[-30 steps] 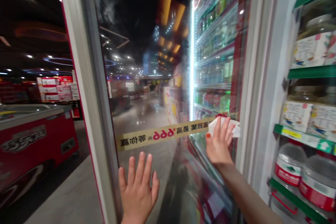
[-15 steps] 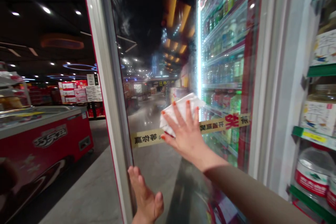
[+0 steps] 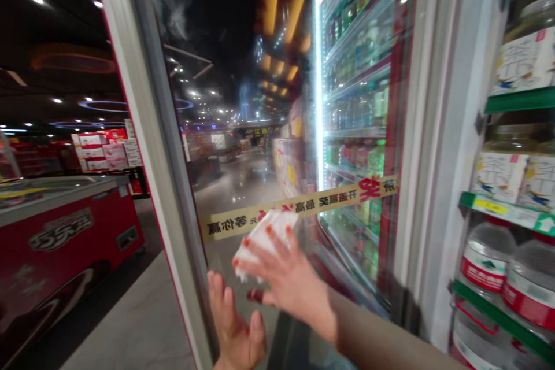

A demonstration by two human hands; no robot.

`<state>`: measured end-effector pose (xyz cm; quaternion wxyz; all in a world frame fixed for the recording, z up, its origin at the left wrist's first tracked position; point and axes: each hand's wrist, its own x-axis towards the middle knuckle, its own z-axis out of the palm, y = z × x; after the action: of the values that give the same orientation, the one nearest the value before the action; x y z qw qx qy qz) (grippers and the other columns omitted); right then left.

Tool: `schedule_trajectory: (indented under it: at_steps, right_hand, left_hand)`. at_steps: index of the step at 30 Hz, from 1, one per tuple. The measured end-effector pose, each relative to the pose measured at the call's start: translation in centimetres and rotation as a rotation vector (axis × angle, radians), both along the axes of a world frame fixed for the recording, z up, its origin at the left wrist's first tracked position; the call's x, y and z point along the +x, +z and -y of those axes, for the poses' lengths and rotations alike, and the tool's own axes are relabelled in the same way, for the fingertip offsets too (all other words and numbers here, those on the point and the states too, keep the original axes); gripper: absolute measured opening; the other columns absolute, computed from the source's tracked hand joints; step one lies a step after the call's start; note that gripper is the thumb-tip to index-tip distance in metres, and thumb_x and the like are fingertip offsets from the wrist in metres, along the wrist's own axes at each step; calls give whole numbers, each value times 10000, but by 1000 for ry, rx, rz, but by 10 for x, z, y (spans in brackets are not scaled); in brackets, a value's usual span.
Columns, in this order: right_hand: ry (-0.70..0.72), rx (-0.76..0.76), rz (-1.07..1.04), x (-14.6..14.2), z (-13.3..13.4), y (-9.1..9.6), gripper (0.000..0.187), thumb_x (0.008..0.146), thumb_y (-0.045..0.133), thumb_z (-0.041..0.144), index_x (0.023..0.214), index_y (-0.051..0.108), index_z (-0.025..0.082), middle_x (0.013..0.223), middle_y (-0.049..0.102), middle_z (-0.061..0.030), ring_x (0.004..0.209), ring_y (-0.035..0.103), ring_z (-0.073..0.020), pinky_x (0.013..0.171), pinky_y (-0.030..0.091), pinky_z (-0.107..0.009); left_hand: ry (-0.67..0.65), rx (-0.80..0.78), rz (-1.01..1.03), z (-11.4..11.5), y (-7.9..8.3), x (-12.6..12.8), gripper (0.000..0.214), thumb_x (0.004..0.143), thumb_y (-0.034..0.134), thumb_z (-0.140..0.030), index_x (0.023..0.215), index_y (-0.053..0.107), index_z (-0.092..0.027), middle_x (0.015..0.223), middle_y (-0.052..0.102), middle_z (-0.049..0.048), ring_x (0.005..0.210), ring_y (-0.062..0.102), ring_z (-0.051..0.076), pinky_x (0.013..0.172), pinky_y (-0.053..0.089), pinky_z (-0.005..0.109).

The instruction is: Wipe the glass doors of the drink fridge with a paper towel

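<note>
1. We see a folded white cloth (image 3: 265,241) in the lower middle of the view, held up against the inner face of a glass door (image 3: 255,98). It is a little blurred, and we cannot tell whether it touches the pane.
2. Our right hand (image 3: 288,283) holds it, with the fingers (image 3: 277,254) spread across the cloth and the orange-painted nails showing. The cloth sits flat under the fingers, with no tight pinch to be seen. A brown sleeve (image 3: 381,329) covers the forearm.
3. Our left hand (image 3: 236,324) is at the bottom of the view, just beside the door's metal frame (image 3: 150,127) and below the cloth. Its fingers are spread and upright, and it holds nothing. We cannot tell whether its palm is on the glass.
4. A yellow banner strip (image 3: 303,208) with mirrored lettering crosses the pane just above the cloth. Rows of bottled drinks (image 3: 359,104) glow on lit shelves in the right part of the glass.
5. To our right, green-edged shelves (image 3: 507,208) carry large water bottles (image 3: 485,260) and white boxes (image 3: 498,176).
6. Beyond the glass, a red chest freezer (image 3: 65,237) stands on the left beside a pale floor (image 3: 130,312). Stacked cartons (image 3: 104,153) stand farther off.
</note>
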<state>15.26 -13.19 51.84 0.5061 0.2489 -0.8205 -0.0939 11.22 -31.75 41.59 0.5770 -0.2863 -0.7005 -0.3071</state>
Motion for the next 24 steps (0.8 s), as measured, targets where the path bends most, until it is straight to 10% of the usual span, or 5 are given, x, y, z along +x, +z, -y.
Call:
schedule_trajectory:
  at_steps: [3,9,14,16,24]
  right_hand:
    - [6,80,-57,12,-43,-74,618,958,552,812,1536,516,595,1712,405,231,1663,262,-197,1328,374,-428]
    - [-505,-596,-256,17,-129,-94,670,1093,325,445,1732,288,247,1789,273,-186,1676,117,-493,1162,248,-930]
    - [-330,-274,-203,23,-74,-141,792,905,513,784,1645,414,522,1795,266,126,1704,-2,-395,1208,470,-728]
    - [-233,-91,-146,24,-80,-143,796,829,568,872,1578,441,634,1766,264,233,1707,43,-374,1252,457,-679]
    - [-526,-570,-181,16,-144,-93,750,1055,507,427,1743,242,290,1820,211,-128,1680,54,-497,1214,279,-879]
  left_hand:
    - [122,-52,-25,-5,12,-3,952,933,685,-262,1741,183,-305,1837,160,78,1709,137,351,1380,130,675]
    - [251,-131,-39,-12,8,-5,892,904,738,-273,1696,334,-332,1804,261,35,1715,103,322,1391,60,631]
    - [273,-135,-76,-9,6,-8,884,903,746,-263,1693,351,-287,1813,249,54,1718,96,299,1400,31,577]
    - [277,-166,-99,-7,8,-9,892,900,759,-288,1693,354,-252,1819,229,70,1721,77,289,1403,12,542]
    - [279,-114,-90,-10,5,-10,912,877,762,-269,1693,353,-295,1802,273,71,1713,120,328,1387,67,631]
